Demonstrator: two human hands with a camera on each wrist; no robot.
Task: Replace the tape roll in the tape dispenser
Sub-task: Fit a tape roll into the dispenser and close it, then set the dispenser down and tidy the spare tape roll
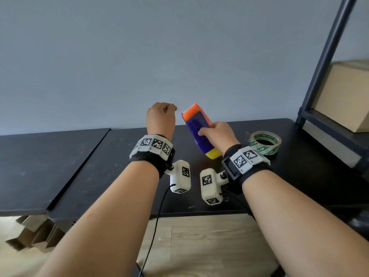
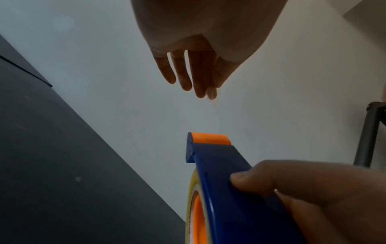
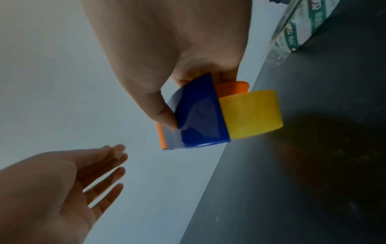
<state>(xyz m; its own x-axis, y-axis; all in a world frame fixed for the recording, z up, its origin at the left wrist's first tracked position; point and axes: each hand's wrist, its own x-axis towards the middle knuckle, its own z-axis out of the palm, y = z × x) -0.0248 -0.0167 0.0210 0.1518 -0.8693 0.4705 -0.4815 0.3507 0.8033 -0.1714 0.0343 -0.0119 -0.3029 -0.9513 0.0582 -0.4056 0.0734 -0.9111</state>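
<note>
Dispenser: blue body, orange front end, yellow tape showing at its near end; held tilted above the dark surface, orange end up and toward the wall. Right hand: fingers curled round the blue body, thumb pressed on its side in the right wrist view, where the yellow roll sits against the blue shell with an orange hub behind it. Left hand: raised just left of the orange end, apart from the dispenser; the wrist views show its fingers loosely extended, with thumb and forefinger tips together on what looks like a small clear scrap, too faint to be sure. Spare roll: clear tape with green print, lying flat on the surface just right of the right hand, untouched. Rack: dark metal upright at far right, carrying a cardboard box. Both wrists wear bands with black-and-white markers and white camera housings.
</note>
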